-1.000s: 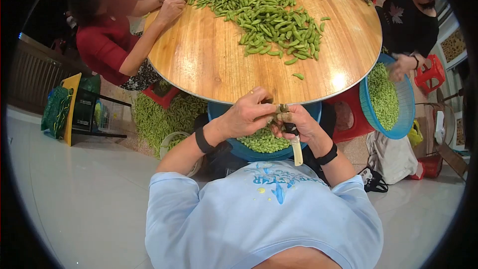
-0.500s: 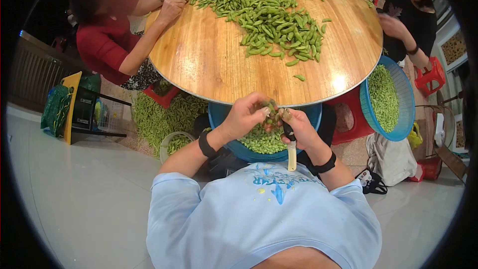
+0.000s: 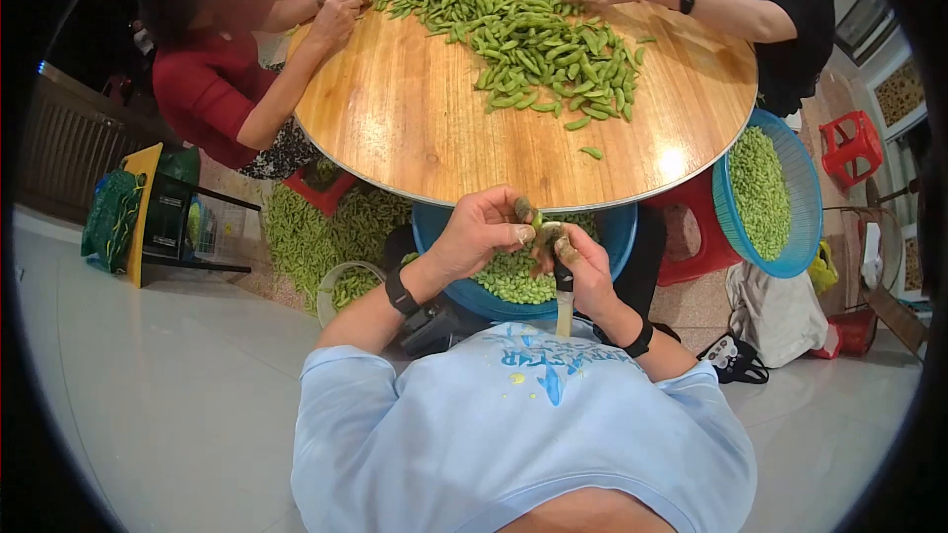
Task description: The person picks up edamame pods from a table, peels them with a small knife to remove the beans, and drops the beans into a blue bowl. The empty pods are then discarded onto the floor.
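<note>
Close together in front of my chest, my hands meet over a blue basin (image 3: 456, 298) of shelled green beans (image 3: 513, 281). My left hand (image 3: 482, 232) is closed, pinching a green bean pod (image 3: 536, 219) between stained fingertips. In my right hand (image 3: 585, 266) is a small knife (image 3: 564, 281) with a dark handle; its pale end points down toward my shirt. The right fingertips are at the pod's near side, and whether they touch it I cannot make out. Past my hands, a heap of green pods (image 3: 504, 0) lies on the round wooden table (image 3: 395, 109).
A person in red (image 3: 212, 89) works at the table's left, and one in black (image 3: 790, 35) reaches across from the right. A blue basket (image 3: 815, 207) of shelled beans stands right of red stools (image 3: 706, 237). Pods cover the floor (image 3: 306, 227) at left, beside a clear tub (image 3: 331, 286).
The person at the right has stretched an arm over the pod heap. My hands have shifted slightly, and the knife's pale end has swung a little left.
</note>
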Demonstrator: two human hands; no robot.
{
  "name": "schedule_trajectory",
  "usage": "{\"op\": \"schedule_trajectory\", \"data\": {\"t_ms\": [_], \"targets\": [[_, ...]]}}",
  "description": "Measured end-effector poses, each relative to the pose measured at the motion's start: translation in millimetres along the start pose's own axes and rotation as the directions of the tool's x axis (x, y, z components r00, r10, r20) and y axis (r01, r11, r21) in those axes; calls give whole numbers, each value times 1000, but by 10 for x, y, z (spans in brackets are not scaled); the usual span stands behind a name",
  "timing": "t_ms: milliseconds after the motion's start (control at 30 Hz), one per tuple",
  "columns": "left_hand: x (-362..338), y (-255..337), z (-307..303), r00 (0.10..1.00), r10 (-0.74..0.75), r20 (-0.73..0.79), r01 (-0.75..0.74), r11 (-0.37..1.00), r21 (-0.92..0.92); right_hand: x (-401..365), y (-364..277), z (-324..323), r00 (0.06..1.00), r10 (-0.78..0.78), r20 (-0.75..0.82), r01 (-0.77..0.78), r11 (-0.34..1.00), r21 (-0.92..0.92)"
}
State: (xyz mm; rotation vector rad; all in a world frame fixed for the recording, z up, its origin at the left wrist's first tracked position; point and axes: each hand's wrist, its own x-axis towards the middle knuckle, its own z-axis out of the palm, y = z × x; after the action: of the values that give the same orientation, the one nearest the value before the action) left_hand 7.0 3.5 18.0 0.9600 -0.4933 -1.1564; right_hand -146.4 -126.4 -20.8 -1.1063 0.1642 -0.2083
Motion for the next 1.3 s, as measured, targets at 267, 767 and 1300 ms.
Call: {"op": "schedule_trajectory", "data": {"t_ms": [267,767,1300], "targets": [[-2,-74,33,981,90,-170,-84,996,41,-18,-116,139,994,-104,20,105,969,-222],[63,-231,146,956,77,-284,-123,981,-149,80,-74,87,996,-90,26,91,993,-76],[161,-246,6,988,-78,-131,45,970,-238,160,-178,-179,971,-162,177,221,890,-398]]}}
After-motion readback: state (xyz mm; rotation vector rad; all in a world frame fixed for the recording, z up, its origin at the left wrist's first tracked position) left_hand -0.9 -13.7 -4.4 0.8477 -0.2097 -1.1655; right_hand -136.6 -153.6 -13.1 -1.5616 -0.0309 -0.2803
